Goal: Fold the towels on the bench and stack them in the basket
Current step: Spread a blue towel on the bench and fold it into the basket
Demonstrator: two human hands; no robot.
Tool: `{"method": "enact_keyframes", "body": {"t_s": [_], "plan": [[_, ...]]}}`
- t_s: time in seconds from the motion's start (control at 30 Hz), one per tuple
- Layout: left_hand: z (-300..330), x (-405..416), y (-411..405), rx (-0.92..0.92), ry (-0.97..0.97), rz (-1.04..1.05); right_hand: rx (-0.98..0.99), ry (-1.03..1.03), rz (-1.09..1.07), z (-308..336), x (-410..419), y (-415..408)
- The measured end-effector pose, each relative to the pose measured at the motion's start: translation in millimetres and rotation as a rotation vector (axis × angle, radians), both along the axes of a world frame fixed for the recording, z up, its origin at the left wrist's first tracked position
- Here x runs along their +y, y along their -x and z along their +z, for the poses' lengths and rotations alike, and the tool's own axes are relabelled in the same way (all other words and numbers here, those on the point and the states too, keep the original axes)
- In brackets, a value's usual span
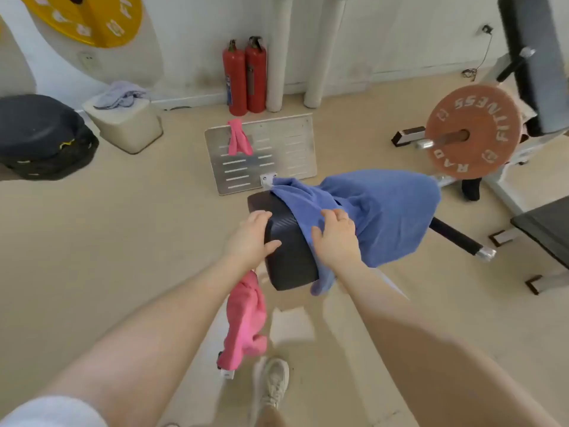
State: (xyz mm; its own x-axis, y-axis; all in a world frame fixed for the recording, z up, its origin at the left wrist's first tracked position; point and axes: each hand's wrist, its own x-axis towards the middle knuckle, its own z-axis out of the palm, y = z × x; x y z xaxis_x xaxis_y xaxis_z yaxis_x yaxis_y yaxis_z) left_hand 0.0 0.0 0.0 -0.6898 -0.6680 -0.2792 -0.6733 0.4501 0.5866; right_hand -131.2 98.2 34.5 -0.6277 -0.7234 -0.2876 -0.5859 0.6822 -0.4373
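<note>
1. Nearest us, a pink towel (244, 318) dangles below the desk (289, 251).
2. Our left hand (251, 235) rests spread on the desk; our right hand (335, 237) grips the blue towel (385, 208).
3. The blue towel overhangs and may slide to the floor.
4. Farthest, the basket (129, 123).

We are looking down at a tan floor (92, 241) and a white wall (191, 41) at the top. Two red fire extinguishers (244, 75) are standing against it at top center, beside two white pipes (295, 50). A yellow disc (92, 16) is hanging at upper left. An orange weight plate (472, 131) is sitting at right.
</note>
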Motion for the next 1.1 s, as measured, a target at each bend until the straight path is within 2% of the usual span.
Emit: {"method": "enact_keyframes", "body": {"t_s": [0.1,0.17,0.3,0.4,0.5,0.57,0.63,0.7,0.83,0.93,1.03,1.1], "plan": [[-12,-5,9,-0.129,0.069,-0.01,0.018,-0.035,0.01,-17,-11,16],[-14,-7,12,-0.178,0.142,-0.021,-0.042,-0.031,0.006,-24,-14,23],[-16,-10,15,-0.137,0.159,0.032,-0.056,0.0,-0.054,-33,-23,33],[-17,-12,12,-0.114,0.159,0.005,-0.015,-0.09,0.013,-38,-30,30],[-12,-15,3,-0.081,0.1,-0.017,-0.066,-0.119,0.07,-30,-40,21],[-1,-19,-7,-0.028,0.025,-0.009,-0.086,0.0,0.086,-16,-45,12],[14,-25,-19,0.029,0.0,0.033,-0.055,0.197,0.005,3,-51,1],[34,-33,-36,0.109,-0.008,0.111,-0.126,0.395,-0.059,24,-62,-17],[84,-60,-80,0.346,0.016,0.232,-0.313,0.455,0.169,61,-103,-76],[119,-83,-139,0.519,0.014,0.283,-0.365,0.49,0.374,88,-137,-143],[143,-104,-220,0.54,0.123,0.296,-0.473,0.532,0.488,113,-165,-217],[154,-118,-279,0.513,0.123,0.359,-0.503,0.514,0.58,124,-182,-266]]}}
